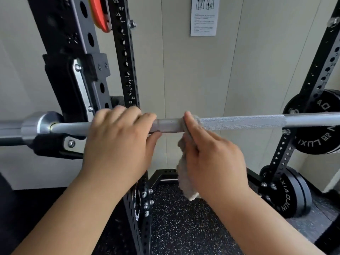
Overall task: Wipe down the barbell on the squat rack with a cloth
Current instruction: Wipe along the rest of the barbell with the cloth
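A silver barbell [239, 122] lies level across the black squat rack [73, 85], its left collar resting in the rack's hook. My left hand [119, 140] grips the bar just right of that hook, fingers over the top and thumb underneath. My right hand [211, 153] holds a beige cloth [185, 179] wrapped round the bar at its middle, fingers over the top. The rest of the cloth hangs down below my palm. The bar's knurled section stretches to the right of the cloth.
Black weight plates [287, 196] hang on pegs of the right upright [312, 85]. An orange plate [99, 13] sits high on the left upright. A paper notice [204, 15] is on the pale wall behind. Speckled black rubber flooring [184, 227] lies below.
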Demonstrator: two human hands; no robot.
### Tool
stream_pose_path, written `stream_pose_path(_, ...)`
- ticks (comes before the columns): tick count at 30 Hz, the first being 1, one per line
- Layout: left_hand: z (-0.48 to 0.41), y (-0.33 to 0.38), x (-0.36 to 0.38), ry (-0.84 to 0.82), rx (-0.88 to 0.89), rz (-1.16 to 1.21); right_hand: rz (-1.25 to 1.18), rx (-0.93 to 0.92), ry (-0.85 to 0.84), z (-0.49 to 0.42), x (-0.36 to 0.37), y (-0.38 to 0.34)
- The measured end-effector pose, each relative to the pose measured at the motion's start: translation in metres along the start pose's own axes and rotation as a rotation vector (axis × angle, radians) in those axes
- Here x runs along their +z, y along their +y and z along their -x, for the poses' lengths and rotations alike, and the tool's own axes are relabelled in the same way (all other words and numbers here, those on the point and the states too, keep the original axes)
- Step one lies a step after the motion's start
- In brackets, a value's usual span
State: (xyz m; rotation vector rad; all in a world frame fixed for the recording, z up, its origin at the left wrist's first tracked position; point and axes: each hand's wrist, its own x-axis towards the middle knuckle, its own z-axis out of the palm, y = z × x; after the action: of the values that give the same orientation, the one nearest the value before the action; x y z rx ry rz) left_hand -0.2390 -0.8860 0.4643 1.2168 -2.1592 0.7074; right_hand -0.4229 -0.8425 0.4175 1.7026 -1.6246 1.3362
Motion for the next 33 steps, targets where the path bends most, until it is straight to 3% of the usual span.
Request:
stream_pose_path(4, 0.010, -0.025, -0.011, -0.096, -0.119, -0.034, -0.103, 0.144, 0.035, 0.002, -0.008, 0.005)
stream_pose_path(10, 0.014, -0.028, -0.008, -0.074, -0.108, -0.073, 0.038, -0.151, -0.032, 0.002, 0.040, -0.058)
stream_pose_path(16, 0.021, -0.035, -0.008, 0.003, -0.031, -0.019, -0.050, 0.064, 0.056, 0.007, 0.012, -0.018)
stream_pose_path(22, 0.015, -0.034, -0.008, 0.013, -0.047, -0.038, 0.076, -0.159, -0.020, 0.001, 0.030, -0.045)
stream_pose_path(25, 0.007, -0.037, -0.011, -0.019, -0.028, -0.029, 0.077, -0.086, 0.033, -0.001, 0.013, -0.018)
stream_pose_path(27, -0.001, -0.042, -0.017, -0.087, -0.027, 0.000, 0.061, -0.014, 0.067, 0.002, 0.013, -0.015)
stream_pose_path(33, -0.028, -0.048, -0.043, -0.419, -0.120, 0.233, 0.083, -0.184, -0.007, 0.002, 0.037, -0.038)
